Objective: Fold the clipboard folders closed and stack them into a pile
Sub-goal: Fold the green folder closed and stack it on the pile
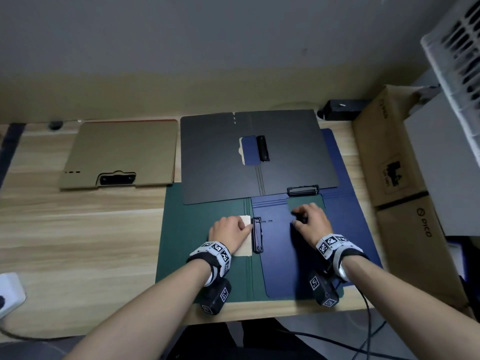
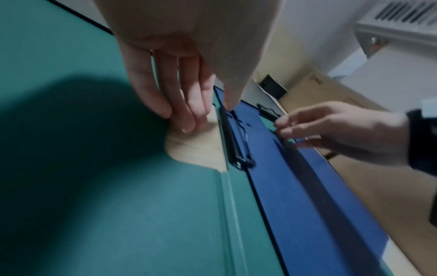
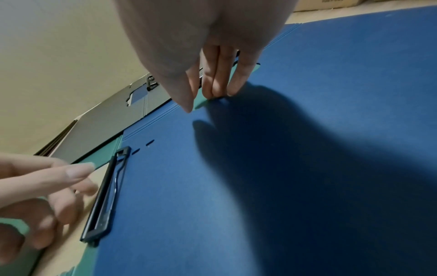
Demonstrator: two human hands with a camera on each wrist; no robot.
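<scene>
A green folder lies open at the table's front. A blue folder lies open over its right half. A black clip sits along the seam between them. My left hand rests at the green cover's cutout, fingers nearly straight with tips on the bare wood against the cutout edge, thumb on the clip. My right hand touches the edge of the blue cover's cutout with straight fingers. A black folder lies open behind them. A tan folder lies closed at the back left.
Cardboard boxes stand along the table's right edge. A black device sits at the back by the wall. A white power strip and its cable lie at the front left. Cables hang below the front edge.
</scene>
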